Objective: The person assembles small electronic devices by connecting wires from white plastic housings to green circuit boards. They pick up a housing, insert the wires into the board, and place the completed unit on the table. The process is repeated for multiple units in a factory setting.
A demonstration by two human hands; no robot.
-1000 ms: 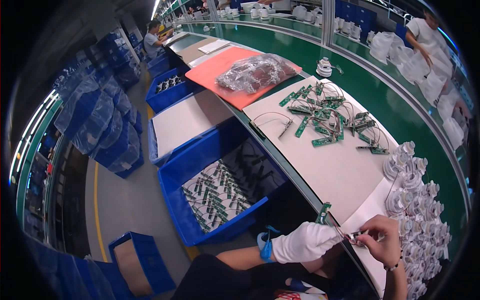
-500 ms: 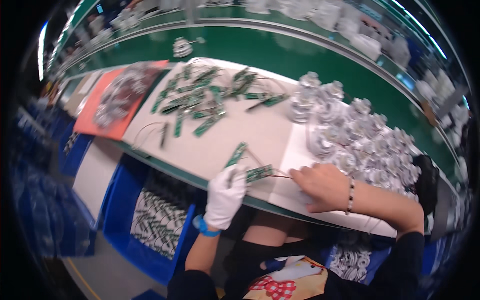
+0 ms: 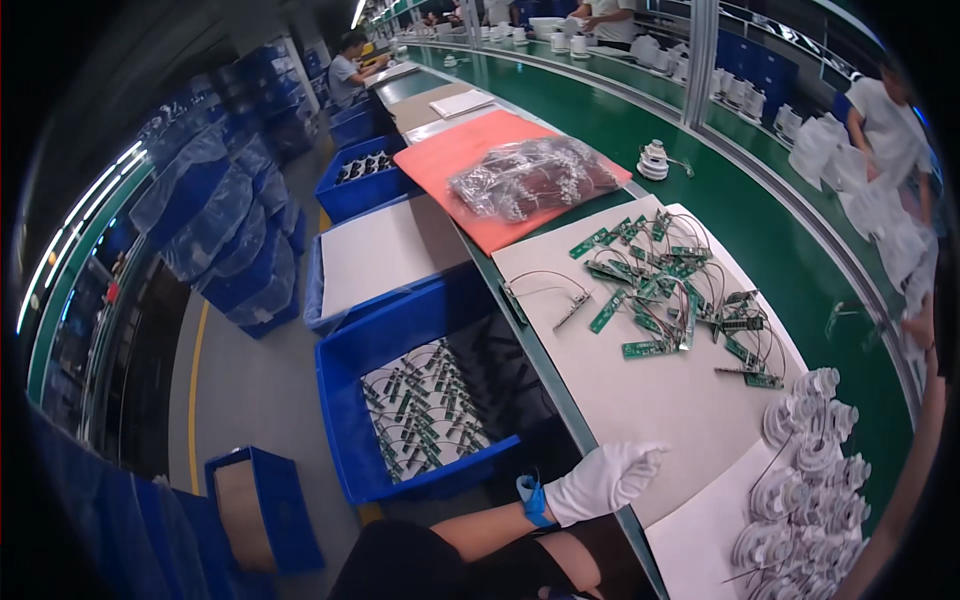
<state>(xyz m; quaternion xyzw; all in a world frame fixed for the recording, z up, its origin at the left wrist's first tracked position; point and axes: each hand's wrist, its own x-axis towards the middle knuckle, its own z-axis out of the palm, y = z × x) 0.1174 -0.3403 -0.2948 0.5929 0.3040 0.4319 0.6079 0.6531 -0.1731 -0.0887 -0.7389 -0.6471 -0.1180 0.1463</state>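
Note:
My left hand (image 3: pixel 605 482), in a white glove with a blue wrist strap, rests over the near edge of the pale board (image 3: pixel 700 430). Its fingers are curled together and nothing shows in them. At the far right my right arm stretches away over the bench, and the right hand (image 3: pixel 922 326) is blurred at the picture's rim, its grip unclear. Near it, on the green surface, is a small greenish piece with thin wires (image 3: pixel 842 316). Green circuit boards (image 3: pixel 650 290) with wires lie heaped on the pale board. White lamp-like housings (image 3: pixel 800 500) crowd its right part.
A bag of parts (image 3: pixel 540 178) lies on an orange sheet (image 3: pixel 430 160). Beyond stands a single white housing (image 3: pixel 653 160). Left of the bench are blue bins (image 3: pixel 340 440), one holding rows of circuit boards. Co-workers (image 3: pixel 350 75) are at the far end and across the belt.
The view has swung left. The circuit boards that were between my hands are no longer there. My right hand has moved away to the far right, while my left hand stays near the bench edge.

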